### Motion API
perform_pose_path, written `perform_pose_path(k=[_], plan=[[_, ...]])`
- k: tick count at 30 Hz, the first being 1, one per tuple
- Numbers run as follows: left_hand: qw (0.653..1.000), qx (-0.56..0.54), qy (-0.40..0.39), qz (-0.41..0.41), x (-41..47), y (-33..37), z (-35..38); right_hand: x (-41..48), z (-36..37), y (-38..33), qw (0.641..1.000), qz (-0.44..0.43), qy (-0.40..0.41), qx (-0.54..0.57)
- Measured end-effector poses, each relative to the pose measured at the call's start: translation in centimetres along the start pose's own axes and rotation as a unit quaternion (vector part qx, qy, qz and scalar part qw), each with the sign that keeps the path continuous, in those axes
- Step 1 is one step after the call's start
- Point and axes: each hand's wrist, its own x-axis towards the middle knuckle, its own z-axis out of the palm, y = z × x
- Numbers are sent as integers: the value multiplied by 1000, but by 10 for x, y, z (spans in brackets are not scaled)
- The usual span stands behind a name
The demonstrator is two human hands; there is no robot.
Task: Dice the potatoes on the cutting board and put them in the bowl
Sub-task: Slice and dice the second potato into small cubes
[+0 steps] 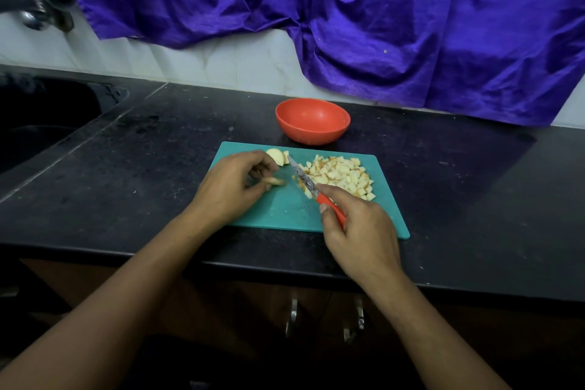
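Left hand (232, 182): fingers curled, pinching a thin pale potato slice (276, 181) over the teal plastic cutting board (285, 209). Right hand (357, 225): fingers clamped on the red-handled knife (304, 179). The pale diced potato pile (343, 176) lies just right of these fingers. The round red bowl (311, 120) stands on the black counter (158, 152) beyond.

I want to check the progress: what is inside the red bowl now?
The bowl shows only its bare red inside; no potato is visible there. Its near inner wall is hidden by the rim. The diced pieces lie on the cutting board.
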Motion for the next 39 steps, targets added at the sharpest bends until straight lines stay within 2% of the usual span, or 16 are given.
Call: perform_pose_path(k=[3, 7, 10, 17, 26, 39], plan=[[999, -11, -35, 23, -13, -2, -7, 0, 0, -1, 1000, 0, 2, -2], [996, -51, -66, 14, -23, -1, -16, 0, 0, -1, 1000, -1, -3, -9], [999, -24, -42, 16, -25, -3, -14, -1, 0, -2, 1000, -1, -6, -23], [995, 85, -14, -40, -17, -1, 0, -1, -1, -4, 999, 7, -14, -28], [997, -15, -54, -47, -24, 1, -9, 1, -3, -8, 999, 2, -32, -36], [998, 23, -23, -45, -26, 7, -5, -7, 10, -25, 999, -7, -41, 0]])
